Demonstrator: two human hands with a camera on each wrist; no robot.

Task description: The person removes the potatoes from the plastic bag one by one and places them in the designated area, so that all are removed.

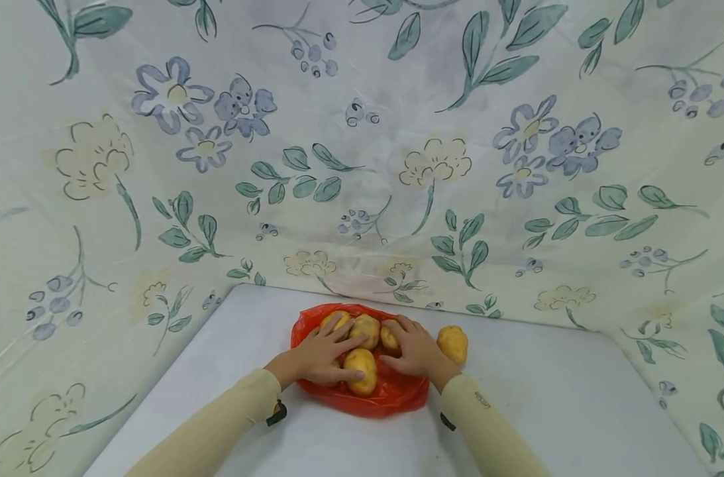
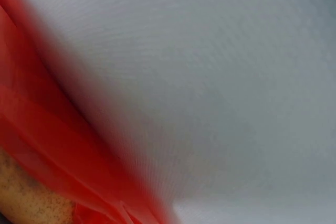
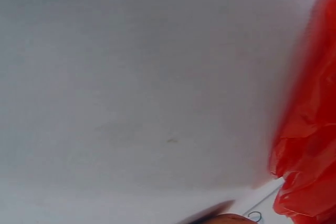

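Observation:
A red plastic bag (image 1: pixel 385 405) lies spread on the table, its sides rolled low around several yellow potatoes (image 1: pixel 360 372). Over the left part of the bag, my left hand (image 1: pixel 314 358) has its fingers spread across the potatoes, thumb reaching to the front one. My right hand (image 1: pixel 418 348) rests at the bag's right side, fingertips on a potato (image 1: pixel 390 336) and thumb apart from the fingers. Outside the bag, a single potato (image 1: pixel 452 344) sits just right of that hand. In the left wrist view, a speckled potato (image 2: pixel 31 192) shows beside the red plastic (image 2: pixel 63 135).
The white table (image 1: pixel 552 384) reaches back to a floral-patterned cloth (image 1: pixel 362 199) that hangs behind and along the sides. Dark wrist straps (image 1: pixel 276 414) show below the sleeves. The right wrist view holds mostly tabletop (image 3: pixel 131 87), with crumpled red plastic at its right edge.

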